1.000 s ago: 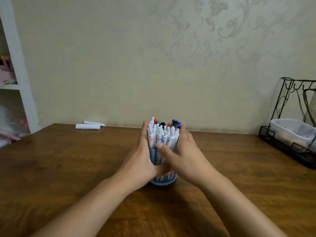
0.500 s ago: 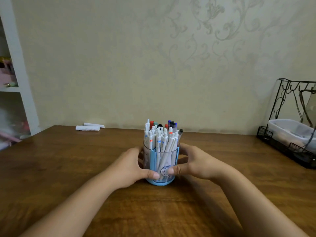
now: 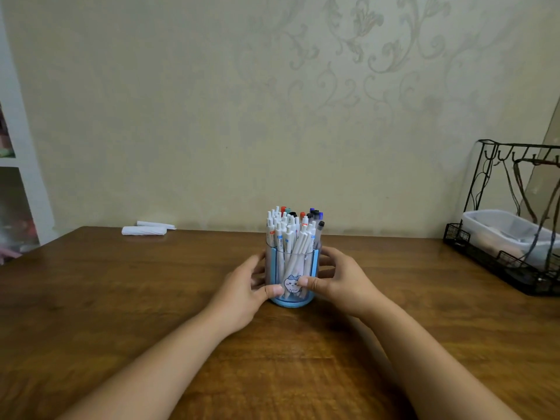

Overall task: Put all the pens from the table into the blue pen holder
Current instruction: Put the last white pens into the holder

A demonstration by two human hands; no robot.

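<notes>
The blue pen holder [image 3: 315,262], clear-walled with a small cartoon sticker, stands upright on the brown wooden table [image 3: 121,298] at the centre. Several pens [image 3: 291,231], mostly white with coloured caps, stand packed inside it. My left hand [image 3: 242,295] wraps the holder's left side with the thumb on its front near the base. My right hand [image 3: 342,283] wraps the right side, thumb on the front beside the sticker. Both hands touch the holder. No loose pen shows on the table.
Two white rolled items [image 3: 145,229] lie at the far left by the wall. A black wire rack [image 3: 515,268] holding a clear plastic box [image 3: 500,228] stands at the right edge. A white shelf unit [image 3: 18,177] rises on the left.
Both hands slid down from the pen tops to the holder's lower walls. The thumbs have since moved closer together on the front.
</notes>
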